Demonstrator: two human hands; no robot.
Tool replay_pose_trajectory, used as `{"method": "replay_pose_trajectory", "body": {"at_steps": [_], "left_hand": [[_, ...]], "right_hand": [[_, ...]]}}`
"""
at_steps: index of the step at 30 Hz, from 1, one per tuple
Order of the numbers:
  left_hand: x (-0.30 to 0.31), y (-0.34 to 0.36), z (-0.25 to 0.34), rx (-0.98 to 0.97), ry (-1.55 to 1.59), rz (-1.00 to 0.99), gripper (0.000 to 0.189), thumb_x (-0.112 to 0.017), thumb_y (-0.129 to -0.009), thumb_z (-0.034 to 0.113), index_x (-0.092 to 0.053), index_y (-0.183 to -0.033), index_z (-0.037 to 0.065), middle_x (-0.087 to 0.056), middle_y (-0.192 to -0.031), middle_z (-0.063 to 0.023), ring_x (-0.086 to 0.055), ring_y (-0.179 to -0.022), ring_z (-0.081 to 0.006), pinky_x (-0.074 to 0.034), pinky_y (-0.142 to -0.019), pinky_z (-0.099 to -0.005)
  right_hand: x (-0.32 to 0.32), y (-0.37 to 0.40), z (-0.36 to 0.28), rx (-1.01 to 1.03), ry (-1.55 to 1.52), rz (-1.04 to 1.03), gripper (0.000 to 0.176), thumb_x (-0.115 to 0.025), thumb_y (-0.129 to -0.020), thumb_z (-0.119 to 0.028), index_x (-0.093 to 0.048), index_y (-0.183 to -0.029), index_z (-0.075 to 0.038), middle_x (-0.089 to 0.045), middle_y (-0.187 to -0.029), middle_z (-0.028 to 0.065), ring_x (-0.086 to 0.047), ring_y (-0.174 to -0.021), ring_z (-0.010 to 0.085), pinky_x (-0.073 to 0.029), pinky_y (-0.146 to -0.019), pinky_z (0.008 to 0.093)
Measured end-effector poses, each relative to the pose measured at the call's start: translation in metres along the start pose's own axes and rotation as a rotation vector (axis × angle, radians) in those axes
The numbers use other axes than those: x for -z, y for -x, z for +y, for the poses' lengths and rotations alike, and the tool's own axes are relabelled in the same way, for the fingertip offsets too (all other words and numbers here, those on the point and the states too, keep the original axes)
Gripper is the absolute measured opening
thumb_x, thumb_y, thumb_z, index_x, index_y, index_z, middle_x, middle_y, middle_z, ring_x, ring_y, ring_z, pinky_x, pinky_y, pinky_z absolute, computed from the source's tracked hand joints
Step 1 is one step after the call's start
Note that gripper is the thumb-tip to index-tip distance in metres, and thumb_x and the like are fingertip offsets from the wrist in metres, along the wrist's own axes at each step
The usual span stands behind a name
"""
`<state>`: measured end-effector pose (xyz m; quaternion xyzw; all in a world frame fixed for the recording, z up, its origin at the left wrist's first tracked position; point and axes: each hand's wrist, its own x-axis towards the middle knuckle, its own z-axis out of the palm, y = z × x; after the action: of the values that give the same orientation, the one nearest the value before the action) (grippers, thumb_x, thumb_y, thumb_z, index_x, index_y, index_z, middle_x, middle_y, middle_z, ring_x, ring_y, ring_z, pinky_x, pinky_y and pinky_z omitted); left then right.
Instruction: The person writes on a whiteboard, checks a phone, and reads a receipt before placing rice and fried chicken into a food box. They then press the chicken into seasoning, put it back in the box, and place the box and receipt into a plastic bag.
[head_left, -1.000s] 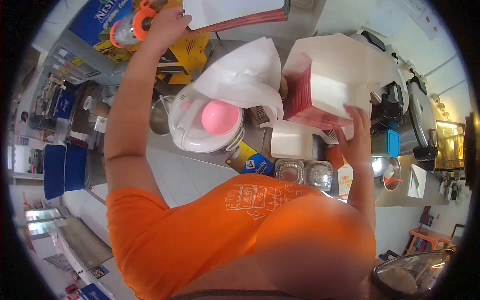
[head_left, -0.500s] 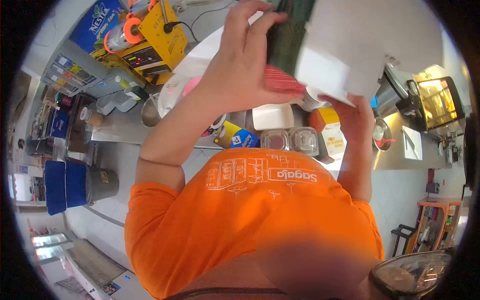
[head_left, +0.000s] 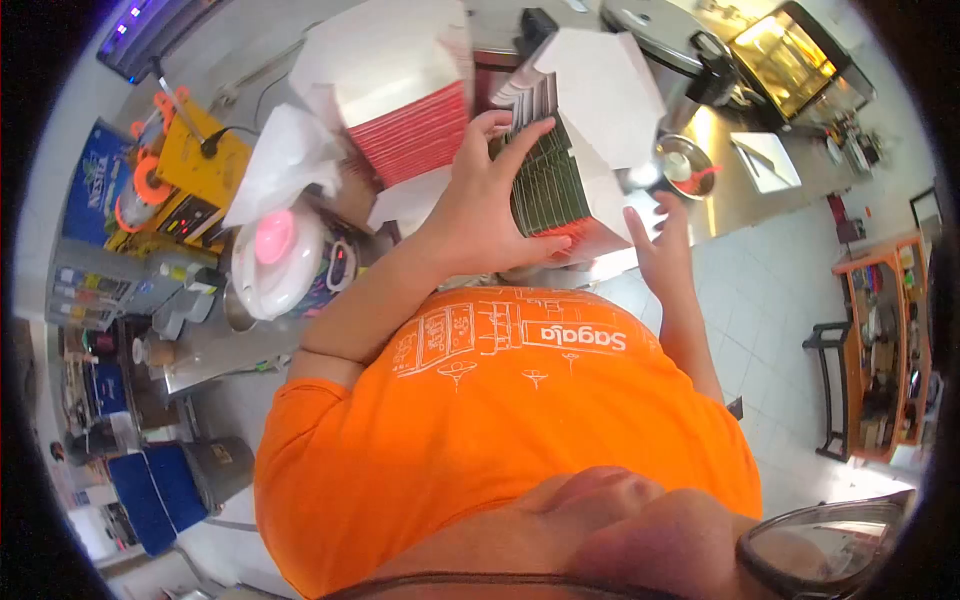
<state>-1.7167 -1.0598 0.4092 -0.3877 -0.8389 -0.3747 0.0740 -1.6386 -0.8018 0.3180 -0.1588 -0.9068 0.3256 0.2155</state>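
Observation:
My left hand grips a stack of nested paper cartons, its fingers over the far end and its thumb at the near end. The stack's edges are dark green with red at the near side. A broad white flap spreads from its right side. My right hand is just right of the stack, fingers apart and nothing in them. Another stack of red-edged cartons with white flaps stands to the left of my left hand.
A white plastic bag and a white rice cooker with a pink item on its lid stand left. A yellow sealing machine is behind them. On the right are a metal bowl, a knife on a white board and a lit glass cabinet.
The green carton stack has come down from close before the camera. My right hand has let go of its white flap. The view has shifted, bringing the red-edged stack into sight.

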Motion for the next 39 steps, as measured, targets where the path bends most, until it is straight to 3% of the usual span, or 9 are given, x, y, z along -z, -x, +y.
{"method": "replay_pose_trajectory", "body": {"at_steps": [5, 7, 13, 23, 24, 27, 29, 35, 39], "left_hand": [[-0.084, -0.032, 0.051, -0.143, -0.072, -0.113, 0.099, -0.088, -0.058, 0.035, -0.038, -0.143, 0.02, -0.026, -0.138, -0.0242, -0.038, -0.126, -0.0444, -0.038, -0.105, -0.0502], [-0.111, -0.041, 0.076, -0.107, -0.002, -0.207, 0.098, -0.087, -0.06, 0.035, -0.039, -0.143, 0.019, -0.027, -0.138, -0.0255, -0.038, -0.125, -0.046, -0.037, -0.105, -0.0511], [-0.178, -0.076, 0.121, -0.132, 0.03, -0.324, 0.092, -0.086, -0.061, 0.034, -0.042, -0.141, 0.026, -0.027, -0.138, -0.026, -0.038, -0.125, -0.0481, -0.036, -0.106, -0.0518], [-0.199, -0.08, 0.135, -0.008, -0.068, -0.298, 0.081, -0.085, -0.061, 0.034, -0.049, -0.134, 0.031, -0.025, -0.14, -0.0253, -0.031, -0.13, -0.0492, -0.033, -0.107, -0.0546], [-0.194, -0.075, 0.126, 0.052, -0.077, -0.284, 0.081, -0.085, -0.061, 0.035, -0.049, -0.133, 0.031, -0.025, -0.14, -0.0255, -0.03, -0.131, -0.0501, -0.034, -0.107, -0.0545], [-0.173, -0.048, 0.107, 0.267, -0.113, -0.162, 0.085, -0.086, -0.06, 0.034, -0.047, -0.135, 0.032, -0.023, -0.141, -0.0251, -0.033, -0.129, -0.0512, -0.038, -0.106, -0.0527], [-0.156, -0.015, 0.092, 0.418, -0.128, -0.061, 0.091, -0.087, -0.059, 0.032, -0.043, -0.138, 0.031, -0.022, -0.142, -0.0247, -0.034, -0.13, -0.0475, -0.039, -0.105, -0.0504], [-0.109, 0.094, 0.073, 0.714, 0.021, 0.441, 0.09, -0.081, -0.066, 0.022, -0.038, -0.145, 0.012, -0.038, -0.141, -0.0142, -0.036, -0.132, -0.0281, -0.032, -0.111, -0.0406], [-0.067, 0.123, 0.111, 0.83, 0.22, 0.743, 0.089, -0.076, -0.071, 0.022, -0.034, -0.148, 0.009, -0.038, -0.145, -0.0127, -0.04, -0.131, -0.0259, -0.034, -0.11, -0.0392]], "right_hand": [[0.076, -0.016, 0.015, 0.101, -0.888, -0.622, 0.036, -0.053, -0.1, -0.029, -0.06, -0.116, 0.002, -0.064, -0.103, 0.0058, -0.059, -0.091, 0.0129, -0.047, -0.083, 0.0281], [0.081, -0.016, 0.039, -0.201, -1.111, -0.692, 0.038, -0.055, -0.099, -0.03, -0.06, -0.117, 0.004, -0.064, -0.103, 0.0072, -0.059, -0.09, 0.0133, -0.048, -0.082, 0.028], [0.117, -0.008, 0.13, -0.618, -1.159, -0.601, 0.032, -0.058, -0.095, -0.022, -0.064, -0.109, 0.006, -0.066, -0.095, 0.0079, -0.061, -0.085, 0.0153, -0.048, -0.079, 0.0267], [0.169, -0.054, 0.203, -0.328, -1.005, -0.302, 0.028, -0.06, -0.093, -0.021, -0.065, -0.1, 0.005, -0.067, -0.093, 0.0047, -0.06, -0.087, 0.0118, -0.047, -0.079, 0.0265], [0.178, -0.074, 0.251, -0.152, -0.648, -0.136, 0.028, -0.06, -0.093, -0.022, -0.065, -0.098, 0.004, -0.067, -0.094, 0.0046, -0.06, -0.087, 0.0132, -0.047, -0.077, 0.0281], [0.224, -0.125, 0.262, -0.49, -1.106, 0.263, 0.028, -0.058, -0.094, -0.025, -0.064, -0.093, 0.002, -0.067, -0.091, 0.0094, -0.063, -0.083, 0.0195, -0.05, -0.073, 0.0369], [0.235, -0.152, 0.306, -0.181, -0.451, 0.241, 0.028, -0.055, -0.095, -0.025, -0.064, -0.094, 0.001, -0.066, -0.088, 0.0142, -0.065, -0.083, 0.0225, -0.052, -0.072, 0.0416], [0.145, -0.251, 0.438, -0.07, 0.74, -0.265, 0.04, -0.047, -0.096, -0.042, -0.067, -0.104, -0.007, -0.07, -0.1, 0.0125, -0.066, -0.098, 0.0291, -0.05, -0.086, 0.0429], [0.061, -0.268, 0.529, -0.011, 1.003, -0.353, 0.054, -0.049, -0.091, -0.056, -0.062, -0.122, -0.014, -0.065, -0.117, 0.0134, -0.063, -0.106, 0.0332, -0.047, -0.09, 0.0503]]}}
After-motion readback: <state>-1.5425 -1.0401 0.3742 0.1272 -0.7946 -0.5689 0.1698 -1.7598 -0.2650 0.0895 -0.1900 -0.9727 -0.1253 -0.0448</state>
